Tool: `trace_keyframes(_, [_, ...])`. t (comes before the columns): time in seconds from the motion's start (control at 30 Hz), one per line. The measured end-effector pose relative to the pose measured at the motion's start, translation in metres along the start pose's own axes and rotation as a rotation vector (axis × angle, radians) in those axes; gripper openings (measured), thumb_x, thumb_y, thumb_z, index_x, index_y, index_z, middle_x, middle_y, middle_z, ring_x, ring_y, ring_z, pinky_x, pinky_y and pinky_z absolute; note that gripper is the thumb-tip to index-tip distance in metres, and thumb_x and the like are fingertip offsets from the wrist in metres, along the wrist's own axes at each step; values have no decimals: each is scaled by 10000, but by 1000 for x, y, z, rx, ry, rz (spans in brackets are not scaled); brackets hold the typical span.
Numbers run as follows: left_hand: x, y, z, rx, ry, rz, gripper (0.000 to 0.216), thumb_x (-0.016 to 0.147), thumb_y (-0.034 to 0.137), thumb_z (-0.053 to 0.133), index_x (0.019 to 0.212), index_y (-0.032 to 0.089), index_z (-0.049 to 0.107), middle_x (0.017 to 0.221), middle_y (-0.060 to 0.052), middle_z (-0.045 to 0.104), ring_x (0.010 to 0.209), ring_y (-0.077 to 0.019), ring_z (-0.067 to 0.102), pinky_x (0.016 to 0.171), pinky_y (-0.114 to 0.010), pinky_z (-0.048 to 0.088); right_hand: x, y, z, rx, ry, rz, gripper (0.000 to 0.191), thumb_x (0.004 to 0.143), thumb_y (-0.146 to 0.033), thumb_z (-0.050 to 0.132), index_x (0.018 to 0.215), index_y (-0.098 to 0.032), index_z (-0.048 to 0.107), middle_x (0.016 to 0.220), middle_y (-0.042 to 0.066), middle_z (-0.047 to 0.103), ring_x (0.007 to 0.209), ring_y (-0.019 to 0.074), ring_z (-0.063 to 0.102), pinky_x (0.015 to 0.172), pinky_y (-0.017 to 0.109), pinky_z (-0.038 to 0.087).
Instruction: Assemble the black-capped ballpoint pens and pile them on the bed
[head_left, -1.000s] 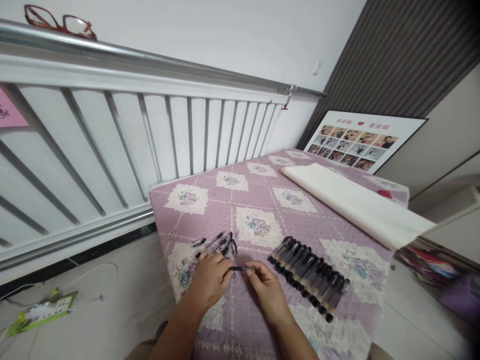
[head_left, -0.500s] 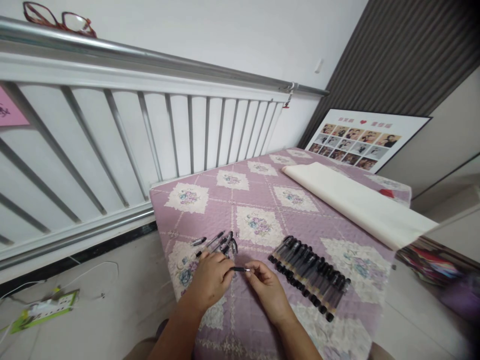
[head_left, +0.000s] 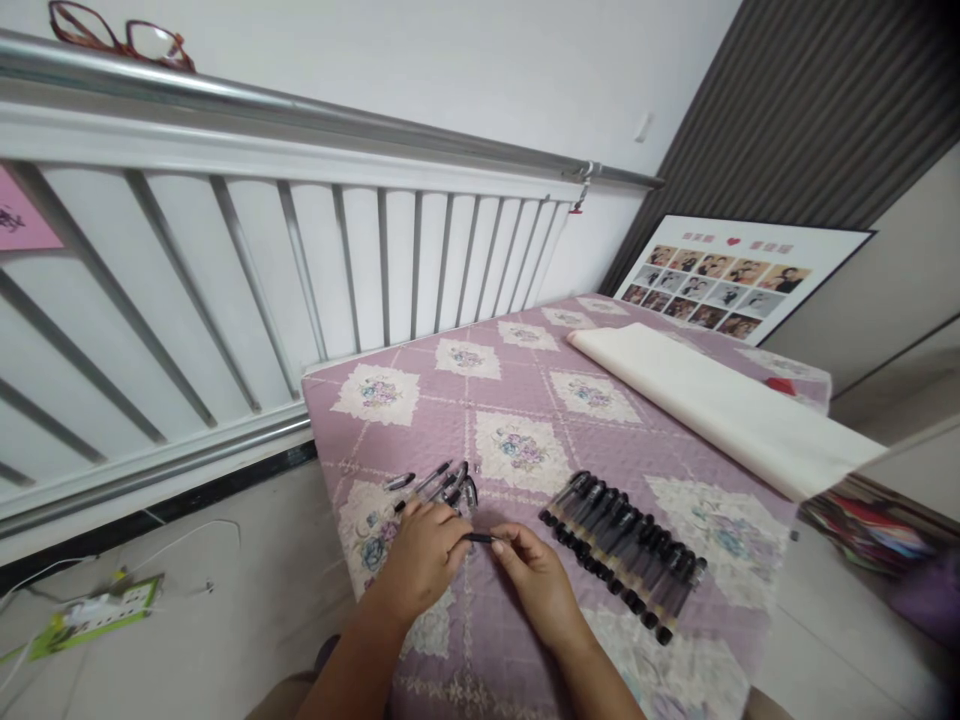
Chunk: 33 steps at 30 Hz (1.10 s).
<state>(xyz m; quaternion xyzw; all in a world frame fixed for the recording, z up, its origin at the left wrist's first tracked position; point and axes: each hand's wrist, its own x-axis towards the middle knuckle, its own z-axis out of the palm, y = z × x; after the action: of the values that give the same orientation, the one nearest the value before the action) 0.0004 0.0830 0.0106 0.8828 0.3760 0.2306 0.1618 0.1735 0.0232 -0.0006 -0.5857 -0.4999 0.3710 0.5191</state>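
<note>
One dark pen [head_left: 481,538]: spans the space between the two hands, just left of the pen row; whether it is complete cannot be told.
Left hand [head_left: 427,558]: farther from the pen row than its partner; fingers pinched narrow on one end of the pen, probably to steady it.
Right hand [head_left: 536,575]: just left of the pen row; fingers closed on the other end, hiding the tip; gripping both ends likely stops so thin a thing from twisting.
Pen row [head_left: 624,555]: black-ended pens lying close and parallel, perhaps so that none rolls away.
Loose pens [head_left: 450,488]: well left of the pen row, beyond the left hand, at mixed angles, apparently kept within its reach.
Floral counter [head_left: 491,620]: under the pen row, its quilted covering probably helping pens stay put.
Pale folded sheet [head_left: 720,405]: beyond the pen row, perhaps set back to leave working room.
</note>
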Motion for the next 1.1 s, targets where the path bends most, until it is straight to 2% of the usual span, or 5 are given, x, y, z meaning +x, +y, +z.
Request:
trace_keyframes(0.43, [-2, 2, -5, 13, 5, 7, 123, 891, 215, 558, 925, 280, 657, 884, -1, 629, 895, -190, 545, 843, -355, 345, -3, 2, 11, -327, 105, -142, 409, 876, -494, 486, 568, -227, 530, 570, -11, 505, 575, 169, 477, 556, 265, 395])
trace_keyframes(0.67, [-1, 1, -5, 16, 11, -24, 120, 883, 220, 577, 934, 295, 656, 893, 2, 629, 918, -203, 547, 870, -374, 344, -4, 5, 8, -166, 120, -101, 330, 832, -453, 579, 1051, -212, 626, 921, 62, 679, 843, 223, 620, 760, 313, 492])
trace_keyframes(0.83, [-1, 0, -4, 33, 2, -27, 112, 895, 242, 562, 925, 284, 662, 879, -8, 626, 913, -203, 545, 851, -364, 353, -3, 2, 10, -196, 62, -150, 229, 829, -438, 589, 823, -222, 665, 786, 37, 659, 768, 207, 605, 715, 292, 487])
trace_keyframes(0.97, [-2, 0, -4, 26, 3, -20, 114, 889, 232, 567, 926, 286, 660, 883, -5, 630, 900, -201, 546, 838, -359, 354, -3, 2, 10, -278, 71, -146, 307, 855, -453, 546, 665, -221, 614, 648, 11, 595, 649, 189, 560, 630, 278, 456])
trace_keyframes(1.1, [-1, -1, -4, 18, 9, -26, 117, 891, 230, 565, 929, 295, 654, 887, -1, 632, 907, -207, 546, 845, -364, 351, -4, 6, 10, -199, 80, -120, 244, 845, -434, 566, 927, -218, 640, 833, 38, 660, 787, 210, 606, 737, 297, 479])
